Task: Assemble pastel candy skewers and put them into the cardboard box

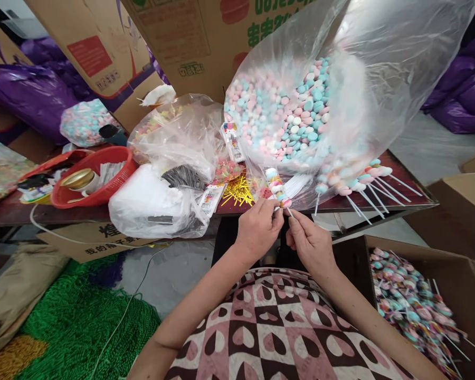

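My left hand and my right hand meet just below the table edge, both pinched on one candy skewer, a white stick carrying a short stack of pink, white and blue sweets in clear wrap. Directly behind it leans a large clear bag of pastel sweets. Several finished skewers lie fanned out on the dark table to the right. A heap of gold twist ties lies just left of my hands.
A cardboard box of wrapped skewers stands at lower right. On the left are a red basket, white and clear plastic bags, a green mesh pile on the floor, and cardboard cartons stacked behind.
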Motion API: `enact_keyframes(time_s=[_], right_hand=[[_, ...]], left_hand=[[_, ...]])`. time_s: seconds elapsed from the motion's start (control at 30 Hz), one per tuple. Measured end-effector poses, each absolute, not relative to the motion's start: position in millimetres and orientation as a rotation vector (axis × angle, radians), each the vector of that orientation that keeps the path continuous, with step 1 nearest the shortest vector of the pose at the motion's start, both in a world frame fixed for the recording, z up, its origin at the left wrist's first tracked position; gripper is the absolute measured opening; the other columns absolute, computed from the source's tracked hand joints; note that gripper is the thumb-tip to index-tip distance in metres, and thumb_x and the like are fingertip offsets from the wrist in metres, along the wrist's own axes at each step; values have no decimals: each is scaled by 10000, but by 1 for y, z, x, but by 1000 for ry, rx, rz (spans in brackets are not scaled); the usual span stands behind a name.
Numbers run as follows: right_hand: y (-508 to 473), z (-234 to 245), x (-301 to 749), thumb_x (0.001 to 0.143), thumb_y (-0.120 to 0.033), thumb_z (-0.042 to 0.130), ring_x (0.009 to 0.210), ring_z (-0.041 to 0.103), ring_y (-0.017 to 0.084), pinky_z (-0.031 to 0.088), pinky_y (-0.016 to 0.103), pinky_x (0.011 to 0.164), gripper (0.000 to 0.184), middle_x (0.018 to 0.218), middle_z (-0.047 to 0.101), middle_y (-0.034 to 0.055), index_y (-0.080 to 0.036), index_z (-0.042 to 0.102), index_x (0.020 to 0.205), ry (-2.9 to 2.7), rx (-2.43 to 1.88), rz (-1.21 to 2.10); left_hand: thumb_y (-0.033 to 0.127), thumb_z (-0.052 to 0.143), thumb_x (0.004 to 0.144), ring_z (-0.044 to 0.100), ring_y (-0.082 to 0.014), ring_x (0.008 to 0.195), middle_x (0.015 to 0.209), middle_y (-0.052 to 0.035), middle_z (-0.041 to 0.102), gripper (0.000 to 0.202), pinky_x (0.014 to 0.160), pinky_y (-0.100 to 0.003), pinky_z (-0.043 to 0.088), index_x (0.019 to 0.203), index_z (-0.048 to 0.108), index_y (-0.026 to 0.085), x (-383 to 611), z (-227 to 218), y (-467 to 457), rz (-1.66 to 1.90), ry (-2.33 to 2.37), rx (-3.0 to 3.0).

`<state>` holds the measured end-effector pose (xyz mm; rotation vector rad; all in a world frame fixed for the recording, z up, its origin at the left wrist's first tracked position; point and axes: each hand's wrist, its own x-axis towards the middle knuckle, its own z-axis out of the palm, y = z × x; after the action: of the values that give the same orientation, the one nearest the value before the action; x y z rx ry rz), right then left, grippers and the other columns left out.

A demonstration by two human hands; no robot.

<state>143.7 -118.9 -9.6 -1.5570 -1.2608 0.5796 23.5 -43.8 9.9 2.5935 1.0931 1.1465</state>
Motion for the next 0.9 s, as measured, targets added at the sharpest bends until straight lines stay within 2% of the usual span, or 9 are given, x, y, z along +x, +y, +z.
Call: enact_keyframes(time_s=[0.23, 0.43, 0.57, 0.73, 0.9], right_hand=[[-116, -9, 143, 980, -380, 423, 457, 542, 116, 453, 230, 520, 414, 518, 562, -37, -145, 669, 1216, -1293, -1583, 550], [-114, -8, 141, 979, -368, 404, 439, 548, 135, 447, 246, 507, 425, 497, 574, -24, -134, 677, 1205, -1365, -1634, 468], [-111, -11, 143, 957, -348, 424, 428, 562, 162, 449, 268, 494, 388, 477, 587, -6, -148, 709, 1130, -1405, -1690, 423], [-102, -7, 141, 947, -382, 450, 353, 486, 143, 415, 253, 426, 367, 400, 501, -42, -174, 734, 1050, -1253, -1658, 625], [-95, -1, 135, 923, -460, 490, 339, 419, 106, 350, 215, 360, 389, 404, 470, -62, -155, 728, 960, -1046, -1488, 996]], left_hand=[[179, 509, 914, 650, -135, 731, 791, -21, 689, 79, 683, -246, 487, 910, 587, 190, 24, 11, -43, 1137, 1123, 2611], [141, 469, 891, 651, -145, 704, 755, -11, 678, 113, 599, -260, 438, 844, 556, 197, 24, 7, -40, 1111, 1208, 2678], [127, 467, 844, 624, -155, 648, 709, -13, 643, 109, 548, -275, 398, 795, 532, 199, 25, 5, -41, 1064, 1259, 2767], [144, 490, 841, 600, -153, 608, 689, -16, 627, 91, 541, -279, 380, 795, 541, 203, 23, 5, -42, 984, 1142, 2894], [145, 495, 835, 609, -146, 637, 695, -20, 629, 96, 555, -258, 390, 788, 559, 197, 14, 3, -37, 907, 1108, 2768]])
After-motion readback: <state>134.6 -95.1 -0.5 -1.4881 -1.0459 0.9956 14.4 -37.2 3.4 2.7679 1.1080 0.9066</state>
